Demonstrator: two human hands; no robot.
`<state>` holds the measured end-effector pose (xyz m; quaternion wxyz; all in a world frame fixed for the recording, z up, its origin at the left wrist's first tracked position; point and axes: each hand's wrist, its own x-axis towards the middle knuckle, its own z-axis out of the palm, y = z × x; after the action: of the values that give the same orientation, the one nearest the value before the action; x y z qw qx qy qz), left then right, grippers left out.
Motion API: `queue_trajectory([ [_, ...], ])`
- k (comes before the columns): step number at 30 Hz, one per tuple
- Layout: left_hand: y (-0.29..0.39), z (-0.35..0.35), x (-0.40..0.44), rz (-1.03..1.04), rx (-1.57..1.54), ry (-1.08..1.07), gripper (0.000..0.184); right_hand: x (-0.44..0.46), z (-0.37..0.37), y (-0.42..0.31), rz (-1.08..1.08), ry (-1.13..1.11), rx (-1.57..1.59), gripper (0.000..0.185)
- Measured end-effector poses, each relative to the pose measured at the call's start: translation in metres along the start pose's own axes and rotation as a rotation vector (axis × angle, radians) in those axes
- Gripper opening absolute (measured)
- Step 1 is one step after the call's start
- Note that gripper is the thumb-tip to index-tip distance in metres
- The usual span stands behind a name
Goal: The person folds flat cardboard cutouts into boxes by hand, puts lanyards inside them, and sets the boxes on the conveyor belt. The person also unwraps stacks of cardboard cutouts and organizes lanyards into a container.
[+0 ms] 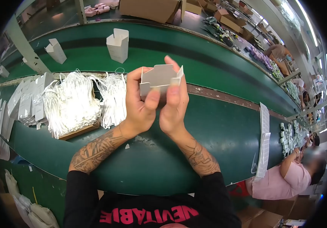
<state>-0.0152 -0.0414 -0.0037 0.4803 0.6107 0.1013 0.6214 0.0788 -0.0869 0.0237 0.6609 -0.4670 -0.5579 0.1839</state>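
Flat white cartons (30,97) are standing stacked at the left of the green desk (216,133); they are overlapping too closely to count. Two heaps of white cords (74,102) are lying to their right, the left heap resting in one brown cardboard tray (80,132). Beyond, two white boxes (118,49) are standing well apart on the green belt (83,57); others farther left are showing too small to count. At centre, one flapped white box (163,78) is being held. At right, two long white sheets (263,140) are overlapping near one person in pink (281,182).

The left hand (139,114) is reaching forward and inward, thumb uppermost; the right hand (172,114) is mirroring it, the wrists standing near each other but apart.

Both sets of fingers are grasping the flapped white box. The left fingers are wrapping its left side, the thumb lying at its near wall; the right fingers are supporting its right side, the thumb covering the near right corner. The box is sitting between the hands, raised above the desk, its flapped end facing the camera.
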Motion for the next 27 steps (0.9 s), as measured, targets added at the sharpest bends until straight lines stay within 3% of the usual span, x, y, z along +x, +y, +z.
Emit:
queue_trajectory([
  [1,0.005,-0.001,0.002,-0.050,0.012,0.002,0.047,0.001,0.000,-0.007,0.041,0.011,0.127,0.062],
  [4,0.000,0.000,-0.001,-0.100,0.038,0.022,0.046,0.000,0.001,-0.005,0.027,0.002,0.167,0.057],
  [7,-0.007,0.008,-0.002,0.027,0.052,0.073,0.051,-0.001,-0.003,-0.001,0.000,-0.010,0.126,0.059],
  [11,-0.022,-0.008,0.020,0.548,0.209,-0.074,0.050,-0.001,-0.006,-0.002,0.043,-0.010,0.314,0.063],
  [13,-0.016,-0.016,0.023,0.537,0.362,-0.127,0.048,0.003,-0.008,-0.001,0.001,-0.073,0.303,0.063],
  [14,-0.013,-0.024,0.024,0.532,0.443,-0.145,0.047,0.008,-0.013,-0.004,-0.051,-0.222,0.234,0.066],
  [15,-0.008,-0.032,0.026,0.509,0.520,-0.189,0.051,0.009,-0.012,-0.011,0.017,-0.254,0.340,0.066],
  [20,-0.011,-0.037,0.027,0.546,0.411,-0.177,0.061,0.017,-0.020,-0.016,0.196,-0.437,0.464,0.066],
  [23,-0.005,-0.038,0.035,0.666,0.485,-0.300,0.066,0.017,-0.023,-0.011,0.180,-0.462,0.402,0.069],
  [27,-0.008,-0.044,0.038,0.594,0.497,-0.369,0.065,0.015,-0.030,0.003,0.100,-0.547,0.368,0.066],
])
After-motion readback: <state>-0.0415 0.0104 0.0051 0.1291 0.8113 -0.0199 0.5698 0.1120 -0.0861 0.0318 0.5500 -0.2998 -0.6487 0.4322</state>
